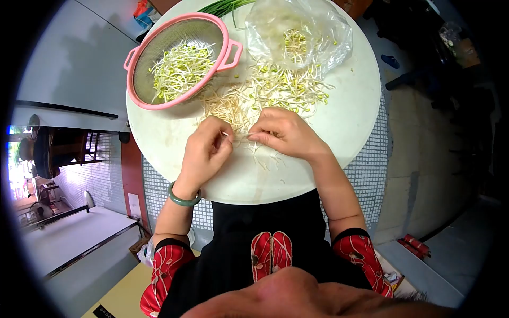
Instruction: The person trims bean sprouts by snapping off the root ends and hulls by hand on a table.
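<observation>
My left hand, with a green bangle on its wrist, is closed in a pinch near the table's front edge. Facing it, my right hand pinches with thumb and forefinger. A thin pale bean sprout spans the small gap between my fingertips. Just beyond my hands lies a heap of thin brownish root ends. To its right spreads a loose pile of bean sprouts with yellow-green heads. A few stray bits lie nearer to me.
A pink-rimmed mesh colander holding bean sprouts stands at the back left of the round white table. A clear plastic bag with more sprouts lies at the back right. Green stalks rest at the far edge.
</observation>
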